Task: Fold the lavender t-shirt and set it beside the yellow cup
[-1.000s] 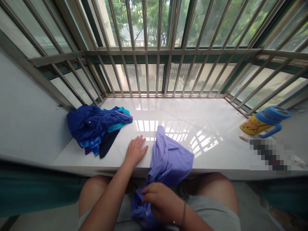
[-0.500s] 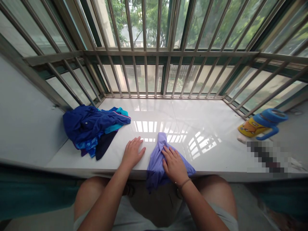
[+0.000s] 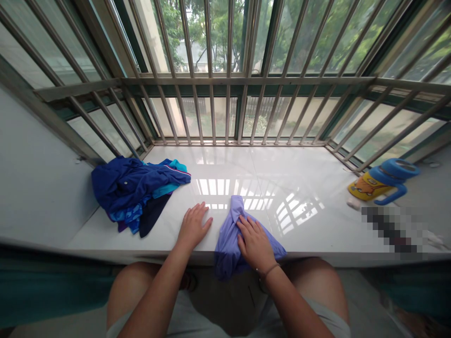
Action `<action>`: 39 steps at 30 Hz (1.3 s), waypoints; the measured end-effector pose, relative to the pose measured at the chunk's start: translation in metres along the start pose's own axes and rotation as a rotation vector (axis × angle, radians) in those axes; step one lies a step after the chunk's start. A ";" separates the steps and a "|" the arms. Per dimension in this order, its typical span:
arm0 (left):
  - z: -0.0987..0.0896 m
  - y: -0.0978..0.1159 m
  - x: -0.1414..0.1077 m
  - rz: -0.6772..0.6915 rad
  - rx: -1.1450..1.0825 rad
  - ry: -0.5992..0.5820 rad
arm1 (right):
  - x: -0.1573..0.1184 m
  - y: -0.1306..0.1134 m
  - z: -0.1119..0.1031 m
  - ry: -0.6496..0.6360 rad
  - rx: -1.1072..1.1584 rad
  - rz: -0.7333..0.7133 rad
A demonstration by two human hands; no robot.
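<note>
Our right hand (image 3: pixel 255 241) lies flat upon the purple cloth (image 3: pixel 226 249), perhaps to keep it from slipping off the white sill (image 3: pixel 221 162), whose edge it overhangs. Our left hand (image 3: pixel 193 227) rests spread beside it; neither hand grips anything.

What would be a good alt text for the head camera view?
A person's right hand rests on purple cloth overhanging a white sill; the left hand is beside it. Dark blue clothing is heaped left, a blue-and-yellow bottle stands right.
</note>
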State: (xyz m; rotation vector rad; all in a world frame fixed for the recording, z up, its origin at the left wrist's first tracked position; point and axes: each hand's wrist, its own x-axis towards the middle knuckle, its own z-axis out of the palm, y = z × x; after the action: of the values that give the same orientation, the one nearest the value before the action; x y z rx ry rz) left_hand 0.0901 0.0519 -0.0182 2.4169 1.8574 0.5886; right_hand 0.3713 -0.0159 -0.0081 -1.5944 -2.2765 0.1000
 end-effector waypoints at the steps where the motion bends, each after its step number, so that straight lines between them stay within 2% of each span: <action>1: 0.000 0.000 0.000 0.001 -0.002 0.001 | 0.000 0.000 0.000 0.002 0.000 0.000; 39: -0.002 0.001 0.000 0.005 0.002 -0.003 | -0.001 -0.001 0.001 0.016 0.019 0.019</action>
State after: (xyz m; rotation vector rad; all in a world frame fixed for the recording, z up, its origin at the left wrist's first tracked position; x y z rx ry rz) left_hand 0.0898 0.0508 -0.0161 2.4232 1.8528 0.5837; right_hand 0.3702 -0.0167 -0.0087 -1.6015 -2.2423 0.1123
